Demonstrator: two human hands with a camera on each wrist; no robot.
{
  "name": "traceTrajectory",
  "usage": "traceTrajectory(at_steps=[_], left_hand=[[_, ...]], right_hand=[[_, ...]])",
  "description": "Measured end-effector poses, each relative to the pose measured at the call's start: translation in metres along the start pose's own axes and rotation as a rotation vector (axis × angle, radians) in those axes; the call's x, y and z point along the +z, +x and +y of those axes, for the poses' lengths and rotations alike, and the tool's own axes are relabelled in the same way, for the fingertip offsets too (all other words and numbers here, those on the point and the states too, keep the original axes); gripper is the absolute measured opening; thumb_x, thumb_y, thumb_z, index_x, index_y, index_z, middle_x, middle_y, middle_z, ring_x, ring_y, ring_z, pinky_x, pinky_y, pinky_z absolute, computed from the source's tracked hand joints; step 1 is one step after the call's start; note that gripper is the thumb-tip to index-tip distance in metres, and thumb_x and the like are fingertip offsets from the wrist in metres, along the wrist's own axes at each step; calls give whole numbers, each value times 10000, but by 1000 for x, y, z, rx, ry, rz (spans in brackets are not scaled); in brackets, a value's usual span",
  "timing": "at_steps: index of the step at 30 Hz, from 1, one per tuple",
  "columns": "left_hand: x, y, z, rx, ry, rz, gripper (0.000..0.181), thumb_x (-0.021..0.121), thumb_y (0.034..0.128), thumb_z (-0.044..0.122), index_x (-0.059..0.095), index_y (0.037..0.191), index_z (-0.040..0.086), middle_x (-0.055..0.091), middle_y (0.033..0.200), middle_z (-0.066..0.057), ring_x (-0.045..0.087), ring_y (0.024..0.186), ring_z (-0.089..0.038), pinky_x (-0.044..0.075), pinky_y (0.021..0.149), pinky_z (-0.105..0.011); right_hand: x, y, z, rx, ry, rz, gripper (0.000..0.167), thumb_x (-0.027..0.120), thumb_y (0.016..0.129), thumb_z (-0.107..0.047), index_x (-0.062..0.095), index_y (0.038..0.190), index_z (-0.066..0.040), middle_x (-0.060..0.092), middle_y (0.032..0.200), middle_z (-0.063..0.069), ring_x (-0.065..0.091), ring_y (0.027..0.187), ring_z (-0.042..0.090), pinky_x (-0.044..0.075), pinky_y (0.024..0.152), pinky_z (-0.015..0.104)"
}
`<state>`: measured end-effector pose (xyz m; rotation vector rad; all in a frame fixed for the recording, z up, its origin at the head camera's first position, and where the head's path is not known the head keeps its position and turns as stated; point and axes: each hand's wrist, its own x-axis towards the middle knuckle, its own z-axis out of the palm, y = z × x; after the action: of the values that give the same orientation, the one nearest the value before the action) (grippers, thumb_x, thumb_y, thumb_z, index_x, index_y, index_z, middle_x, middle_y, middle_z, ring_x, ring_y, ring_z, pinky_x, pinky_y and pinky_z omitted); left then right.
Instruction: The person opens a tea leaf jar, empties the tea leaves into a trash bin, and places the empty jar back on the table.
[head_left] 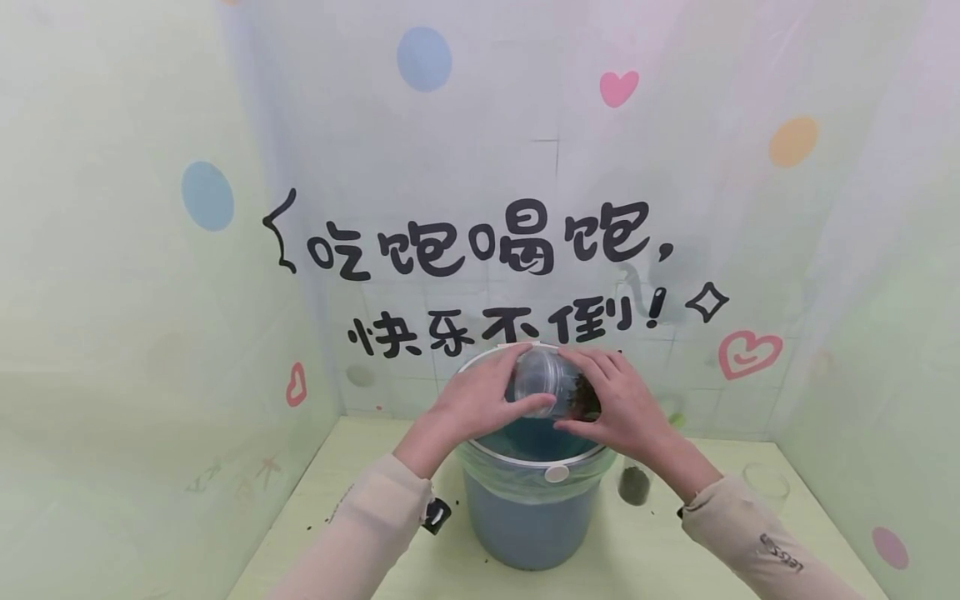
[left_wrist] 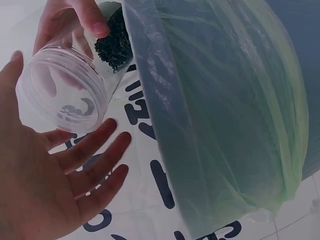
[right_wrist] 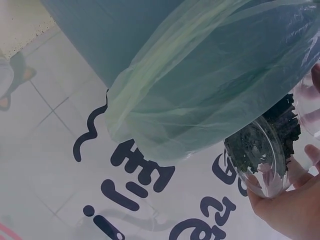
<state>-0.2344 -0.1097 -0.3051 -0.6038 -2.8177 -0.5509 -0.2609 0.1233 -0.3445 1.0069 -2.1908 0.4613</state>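
My right hand [head_left: 633, 408] grips a clear plastic jar [left_wrist: 62, 87] lying tilted on its side over a blue bucket [head_left: 528, 525]. Dark, crumpled dried leaves [left_wrist: 115, 42] sit toward the jar's base, inside my right hand's grasp. Around the jar's ridged, clear end is my left hand [head_left: 480, 396], its fingers spread and only lightly bent in the left wrist view. Whether that hand touches the jar is hard to tell. A thin green plastic bag [right_wrist: 200, 100] lines the bucket and folds over its outside.
Right of the bucket, partly behind my right forearm, stands a small clear container [head_left: 634, 485] with dark contents. The pale yellow-green tabletop [head_left: 360, 483] bears a few dark specks. Printed wall sheets [head_left: 480, 125] close in the back and both sides.
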Motion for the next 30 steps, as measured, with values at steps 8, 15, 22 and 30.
traceTrajectory(at_steps=[8, 15, 22, 30], left_hand=[[4, -2, -7, 209, -23, 27, 1049, 761, 802, 580, 175, 1596, 225, 309, 1606, -49, 403, 1444, -269, 429, 1151, -475], [7, 0, -10, 386, -11, 76, 1009, 856, 789, 257, 215, 1566, 225, 284, 1577, -70, 418, 1410, -247, 489, 1101, -413], [5, -1, -9, 327, -11, 62, 916, 831, 815, 311, 286, 1546, 228, 374, 1524, -58, 511, 1323, -246, 530, 1038, -434], [6, -2, -9, 179, -39, 57, 885, 750, 840, 513, 285, 1551, 265, 445, 1492, -24, 602, 1210, -259, 560, 957, -472]], right_hand=[[3, -1, 3, -14, -5, 20, 969, 925, 635, -424, 486, 1446, -127, 590, 1334, 109, 541, 1142, 303, 516, 941, 500], [6, -1, 4, -24, -10, 32, 980, 925, 624, -433, 486, 1441, -115, 596, 1319, 120, 547, 1118, 309, 526, 910, 493], [7, -1, 4, -7, -3, 18, 991, 923, 628, -443, 475, 1456, -135, 596, 1326, 115, 544, 1141, 311, 527, 931, 502], [8, -1, 5, -10, -2, 20, 988, 922, 629, -442, 476, 1456, -135, 596, 1327, 118, 541, 1140, 304, 527, 929, 503]])
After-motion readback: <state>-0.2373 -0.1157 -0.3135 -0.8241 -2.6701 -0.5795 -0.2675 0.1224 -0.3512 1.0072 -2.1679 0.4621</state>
